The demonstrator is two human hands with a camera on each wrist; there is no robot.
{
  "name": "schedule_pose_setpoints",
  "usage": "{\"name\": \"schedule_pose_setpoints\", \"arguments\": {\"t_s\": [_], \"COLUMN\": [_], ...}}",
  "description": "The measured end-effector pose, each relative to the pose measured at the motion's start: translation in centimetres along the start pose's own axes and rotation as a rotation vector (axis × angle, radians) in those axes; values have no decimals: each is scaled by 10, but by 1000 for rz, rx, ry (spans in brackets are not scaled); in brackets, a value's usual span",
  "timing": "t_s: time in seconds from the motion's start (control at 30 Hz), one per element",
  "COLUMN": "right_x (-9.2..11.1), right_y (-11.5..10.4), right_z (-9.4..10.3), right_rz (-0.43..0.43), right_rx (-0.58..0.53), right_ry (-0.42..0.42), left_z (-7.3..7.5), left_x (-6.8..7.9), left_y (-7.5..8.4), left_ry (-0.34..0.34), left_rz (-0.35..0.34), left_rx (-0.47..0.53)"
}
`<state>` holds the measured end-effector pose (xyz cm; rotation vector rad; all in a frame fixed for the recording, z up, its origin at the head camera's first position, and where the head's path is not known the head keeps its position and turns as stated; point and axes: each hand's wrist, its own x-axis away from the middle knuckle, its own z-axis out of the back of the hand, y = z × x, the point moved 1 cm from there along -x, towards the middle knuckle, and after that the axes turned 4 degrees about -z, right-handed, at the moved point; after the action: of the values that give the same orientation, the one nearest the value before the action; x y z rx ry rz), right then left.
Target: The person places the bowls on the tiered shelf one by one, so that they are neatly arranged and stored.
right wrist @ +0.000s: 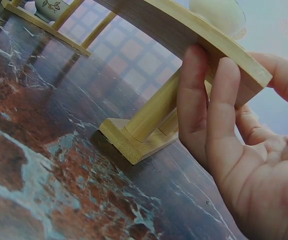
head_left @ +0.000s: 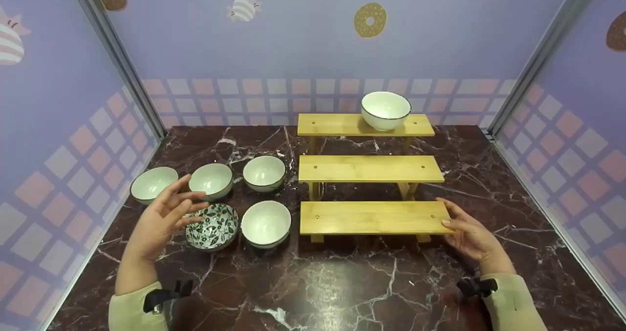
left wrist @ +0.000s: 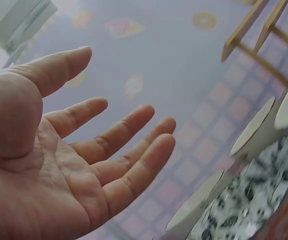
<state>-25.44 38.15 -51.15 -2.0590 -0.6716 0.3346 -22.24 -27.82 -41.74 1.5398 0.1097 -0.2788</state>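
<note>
A three-tier wooden step shelf point(head_left: 371, 217) stands right of centre. At the right end of its lowest board, my right hand point(head_left: 470, 237) grips the edge, thumb on top; in the right wrist view fingers point(right wrist: 223, 100) reach under the board. My left hand point(head_left: 159, 221) hovers over the bowls at the left, fingers spread and palm bare in the left wrist view. Nearest to it is a bowl with a dark leaf pattern inside point(head_left: 212, 228). A white bowl point(head_left: 266, 223) sits beside that one. Another white bowl point(head_left: 386, 110) rests on the top tier, toward its right.
Behind the front two bowls stand a left bowl point(head_left: 154, 184), a middle bowl point(head_left: 212, 179) and a right bowl point(head_left: 264, 172). The dark marble table point(head_left: 342, 282) is bounded by a lilac back wall point(head_left: 293, 37) and side walls.
</note>
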Motion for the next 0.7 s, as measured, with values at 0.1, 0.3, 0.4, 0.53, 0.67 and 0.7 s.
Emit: {"name": "schedule_pose_setpoints", "arguments": {"t_s": [0.1,0.3,0.4,0.53,0.67,0.7], "right_x": [0,-1,0,0,-1,-1], "right_y": [0,1,1,1,1,1], "right_z": [0,0,1,1,0,0], "right_rz": [3,6,9,16,18,18], "right_rx": [-3,-14,-12,-12,-25,-30], "right_ry": [-5,-14,-16,-23,-26,-30], "left_z": [14,36,44,50,53,53], "left_x": [7,16,18,20,21,21], "left_y": [-8,-28,-38,-49,-59,-61], "left_ry": [23,71,109,141,135,128], "left_rz": [-3,-16,-14,23,78,90], "left_rx": [16,46,39,-38,-75,-75]}}
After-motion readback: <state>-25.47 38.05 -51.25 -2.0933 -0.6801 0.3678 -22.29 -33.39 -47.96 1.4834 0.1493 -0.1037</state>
